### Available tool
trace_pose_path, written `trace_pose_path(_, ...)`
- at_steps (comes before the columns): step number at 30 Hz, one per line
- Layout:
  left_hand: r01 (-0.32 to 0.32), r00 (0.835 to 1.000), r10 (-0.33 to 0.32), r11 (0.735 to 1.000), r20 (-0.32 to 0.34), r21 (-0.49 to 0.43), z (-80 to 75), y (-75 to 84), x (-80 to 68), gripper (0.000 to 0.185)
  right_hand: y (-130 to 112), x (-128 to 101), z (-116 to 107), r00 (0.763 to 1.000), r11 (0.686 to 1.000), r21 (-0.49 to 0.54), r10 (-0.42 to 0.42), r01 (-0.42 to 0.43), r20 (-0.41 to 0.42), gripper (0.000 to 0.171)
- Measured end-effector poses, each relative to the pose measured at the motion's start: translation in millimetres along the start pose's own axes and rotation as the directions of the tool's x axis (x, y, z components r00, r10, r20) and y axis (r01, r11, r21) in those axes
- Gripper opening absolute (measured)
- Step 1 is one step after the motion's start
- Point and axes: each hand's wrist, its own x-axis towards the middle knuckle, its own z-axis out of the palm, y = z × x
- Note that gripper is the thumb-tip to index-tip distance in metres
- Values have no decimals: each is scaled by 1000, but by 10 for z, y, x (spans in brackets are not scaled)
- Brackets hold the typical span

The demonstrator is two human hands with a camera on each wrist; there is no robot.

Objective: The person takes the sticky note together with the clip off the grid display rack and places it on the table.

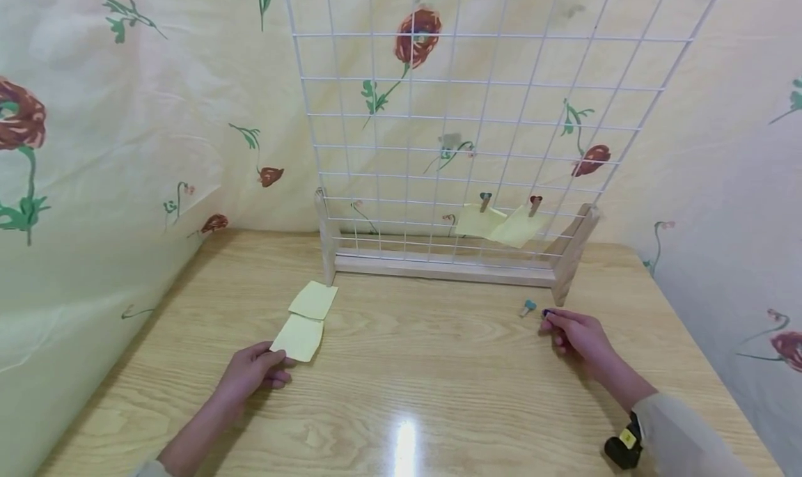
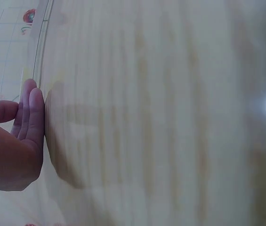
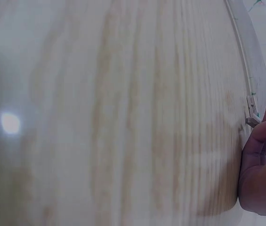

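Observation:
My left hand (image 1: 249,374) pinches the lower corner of a pale yellow paper note (image 1: 299,338) between thumb and fingers. Just beyond it a second yellow note (image 1: 315,301) lies on the table. At the right, the fingertips of my right hand (image 1: 579,338) pinch a small clothespin (image 1: 547,314) with a dark blue top, mostly hidden by the fingers. Beside it lies another small clothespin (image 1: 528,308) with a teal heart. In the left wrist view my left hand (image 2: 17,141) largely hides its note. My right hand (image 3: 264,155) appears at the right wrist view's edge.
A white wire grid (image 1: 451,118) stands in a wooden base (image 1: 445,268) at the back. Two yellow notes (image 1: 519,228) hang low on it, overlapping, under heart-topped clothespins (image 1: 535,205). Flowered cloth (image 1: 94,205) surrounds the wooden table (image 1: 401,365).

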Motion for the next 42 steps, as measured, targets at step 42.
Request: trace_pose_path(42, -47, 998, 47, 999, 37, 12, 53, 19, -5, 43, -66, 108, 11, 996, 997, -25, 70, -72, -56, 48)
